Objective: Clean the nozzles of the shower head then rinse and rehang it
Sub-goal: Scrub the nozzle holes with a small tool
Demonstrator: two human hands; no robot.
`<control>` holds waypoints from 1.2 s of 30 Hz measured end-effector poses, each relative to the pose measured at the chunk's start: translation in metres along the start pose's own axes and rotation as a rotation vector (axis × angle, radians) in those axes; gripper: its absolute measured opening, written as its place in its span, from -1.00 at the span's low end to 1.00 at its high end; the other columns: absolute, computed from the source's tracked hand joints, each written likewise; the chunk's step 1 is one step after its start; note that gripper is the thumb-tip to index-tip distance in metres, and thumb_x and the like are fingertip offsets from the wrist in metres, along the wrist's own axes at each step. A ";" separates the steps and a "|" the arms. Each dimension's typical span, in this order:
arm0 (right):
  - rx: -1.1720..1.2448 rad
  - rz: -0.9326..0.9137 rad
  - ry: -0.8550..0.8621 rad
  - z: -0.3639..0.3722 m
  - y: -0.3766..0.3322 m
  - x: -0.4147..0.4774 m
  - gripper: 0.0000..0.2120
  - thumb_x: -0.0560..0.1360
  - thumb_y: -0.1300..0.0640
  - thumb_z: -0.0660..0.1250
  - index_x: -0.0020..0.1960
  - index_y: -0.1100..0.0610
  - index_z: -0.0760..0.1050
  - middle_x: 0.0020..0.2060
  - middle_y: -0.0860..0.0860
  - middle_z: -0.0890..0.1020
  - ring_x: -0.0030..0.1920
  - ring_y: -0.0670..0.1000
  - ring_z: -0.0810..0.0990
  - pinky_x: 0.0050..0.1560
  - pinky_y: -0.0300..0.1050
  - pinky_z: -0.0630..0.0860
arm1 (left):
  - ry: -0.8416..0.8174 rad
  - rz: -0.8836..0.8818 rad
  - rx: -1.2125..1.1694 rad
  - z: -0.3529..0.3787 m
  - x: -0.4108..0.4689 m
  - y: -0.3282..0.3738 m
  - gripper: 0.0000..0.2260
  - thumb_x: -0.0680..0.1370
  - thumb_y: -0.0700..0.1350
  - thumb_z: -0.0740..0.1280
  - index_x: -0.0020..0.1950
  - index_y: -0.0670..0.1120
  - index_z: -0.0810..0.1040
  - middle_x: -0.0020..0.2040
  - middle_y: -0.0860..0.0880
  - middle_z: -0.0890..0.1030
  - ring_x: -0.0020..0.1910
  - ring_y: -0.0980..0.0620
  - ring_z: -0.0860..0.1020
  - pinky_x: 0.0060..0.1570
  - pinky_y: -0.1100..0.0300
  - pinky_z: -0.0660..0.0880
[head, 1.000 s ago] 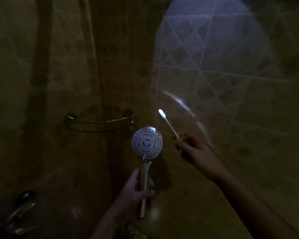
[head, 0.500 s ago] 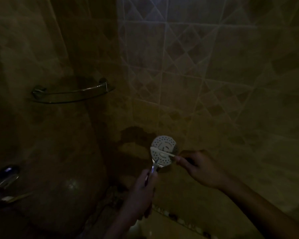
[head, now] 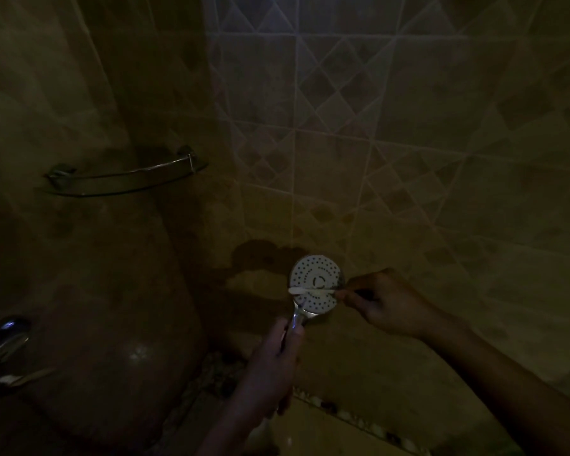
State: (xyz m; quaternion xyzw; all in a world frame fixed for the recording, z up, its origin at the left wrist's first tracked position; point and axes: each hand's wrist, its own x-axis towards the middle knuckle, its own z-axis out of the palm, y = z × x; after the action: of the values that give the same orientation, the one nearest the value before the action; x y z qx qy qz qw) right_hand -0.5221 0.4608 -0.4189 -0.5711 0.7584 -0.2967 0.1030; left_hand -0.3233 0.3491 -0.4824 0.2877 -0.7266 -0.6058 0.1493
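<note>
In a dim tiled shower corner, the round white shower head [head: 316,274] faces me, its nozzle dots visible. My left hand [head: 273,363] grips its chrome handle from below and holds it upright. My right hand [head: 385,304] pinches a thin white toothbrush [head: 310,291] that lies level across the lower half of the nozzle face, bristle end at the left rim. The hose is hidden in the dark.
A glass corner shelf with a chrome rail [head: 122,179] is mounted on the left wall. A chrome tap [head: 5,340] sticks out at the lower left. A pebble strip [head: 359,419] runs along the floor edge below my hands. Tiled walls close in behind.
The bright light patch on the wall has gone. The toothbrush came down from beside the head onto the nozzle face and has slid slightly across it. Both hands sit lower in view.
</note>
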 end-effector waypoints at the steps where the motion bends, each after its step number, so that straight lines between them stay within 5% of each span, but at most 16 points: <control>1: -0.029 -0.003 0.040 0.001 0.000 0.002 -0.60 0.62 -0.02 0.32 -0.38 -0.30 0.49 -0.53 -0.18 0.53 -0.48 -0.12 0.50 -0.42 -0.34 0.29 | -0.004 -0.006 -0.011 -0.001 0.000 0.000 -0.78 0.67 0.10 0.13 -0.09 0.05 0.43 -0.44 -0.07 0.41 -0.69 0.02 0.31 -0.64 0.35 0.17; 6: -0.164 0.120 0.282 0.000 0.003 0.017 -0.67 0.64 -0.01 0.26 -0.28 -0.03 0.55 -0.46 -0.10 0.54 -0.47 -0.14 0.50 -0.40 -0.22 0.30 | -0.001 -0.032 -0.016 -0.005 -0.001 0.000 -0.74 0.66 0.12 0.13 -0.06 -0.02 0.43 -0.47 -0.02 0.38 -0.68 0.14 0.30 -0.61 0.28 0.18; 9: 0.008 -0.018 0.056 0.004 -0.006 0.009 -0.65 0.64 -0.01 0.27 -0.30 -0.27 0.45 -0.47 -0.14 0.52 -0.45 -0.15 0.50 -0.42 -0.22 0.35 | -0.001 -0.060 -0.062 -0.009 -0.004 0.000 -0.75 0.67 0.09 0.13 -0.04 -0.05 0.45 -0.44 -0.05 0.38 -0.68 0.10 0.29 -0.65 0.31 0.18; 12: -0.005 -0.067 -0.106 0.015 -0.006 0.003 -0.69 0.63 -0.03 0.28 -0.26 -0.28 0.50 -0.44 -0.12 0.56 -0.45 -0.10 0.50 -0.40 -0.14 0.41 | -0.006 -0.040 -0.041 -0.014 -0.006 0.001 -0.74 0.67 0.12 0.12 -0.03 -0.03 0.44 -0.42 -0.04 0.40 -0.68 0.13 0.32 -0.67 0.33 0.19; 15: -0.164 0.040 0.122 0.011 0.004 0.016 -0.69 0.63 -0.02 0.28 -0.28 -0.04 0.54 -0.46 -0.12 0.53 -0.49 -0.10 0.48 -0.39 -0.13 0.38 | -0.019 -0.059 -0.062 -0.017 -0.008 -0.001 -0.74 0.66 0.15 0.11 -0.01 0.00 0.44 -0.42 -0.08 0.39 -0.67 0.06 0.29 -0.66 0.36 0.16; 17: -0.211 0.114 0.244 0.006 0.003 0.021 -0.67 0.64 0.01 0.26 -0.31 -0.08 0.45 -0.48 -0.13 0.49 -0.49 -0.14 0.45 -0.41 -0.19 0.31 | -0.010 -0.051 -0.071 -0.019 -0.009 -0.004 -0.77 0.67 0.13 0.11 -0.02 0.05 0.44 -0.40 -0.11 0.41 -0.68 0.04 0.28 -0.64 0.36 0.16; 22: -0.013 -0.034 -0.209 0.020 -0.017 0.006 -0.76 0.64 -0.06 0.22 0.02 -0.02 0.64 -0.36 -0.04 0.63 -0.42 -0.09 0.55 -0.42 -0.22 0.44 | -0.004 -0.062 -0.097 -0.022 -0.011 -0.009 -0.78 0.66 0.16 0.11 -0.05 0.12 0.47 -0.38 -0.10 0.44 -0.69 0.02 0.28 -0.61 0.35 0.14; 27: -0.214 0.159 0.240 0.019 -0.001 0.024 -0.70 0.65 -0.01 0.22 -0.23 0.04 0.48 -0.44 -0.02 0.55 -0.49 -0.09 0.48 -0.36 -0.13 0.34 | -0.014 -0.078 -0.143 -0.027 -0.009 -0.010 -0.74 0.66 0.17 0.11 0.02 0.04 0.47 -0.36 -0.12 0.42 -0.69 0.01 0.28 -0.60 0.33 0.15; 32: -0.040 -0.141 -0.179 0.030 -0.019 0.008 -0.77 0.66 -0.03 0.21 -0.15 -0.22 0.50 -0.41 -0.10 0.57 -0.44 -0.13 0.54 -0.40 -0.30 0.41 | -0.038 -0.108 -0.160 -0.031 -0.012 -0.007 -0.73 0.66 0.17 0.12 0.02 0.02 0.47 -0.33 -0.14 0.42 -0.67 0.03 0.28 -0.66 0.39 0.15; 36: -0.103 0.126 0.088 0.029 -0.009 0.025 -0.74 0.66 0.00 0.21 -0.19 -0.03 0.49 -0.42 -0.08 0.54 -0.46 -0.11 0.50 -0.43 -0.31 0.32 | -0.037 -0.129 -0.182 -0.029 -0.012 -0.006 -0.69 0.66 0.17 0.10 0.07 -0.04 0.45 -0.32 -0.13 0.42 -0.66 0.02 0.27 -0.64 0.38 0.14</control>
State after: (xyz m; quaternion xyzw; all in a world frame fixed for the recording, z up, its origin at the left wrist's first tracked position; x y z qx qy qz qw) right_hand -0.5089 0.4263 -0.4326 -0.5132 0.8108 -0.2751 0.0585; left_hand -0.2955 0.3325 -0.4802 0.3078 -0.6511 -0.6829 0.1222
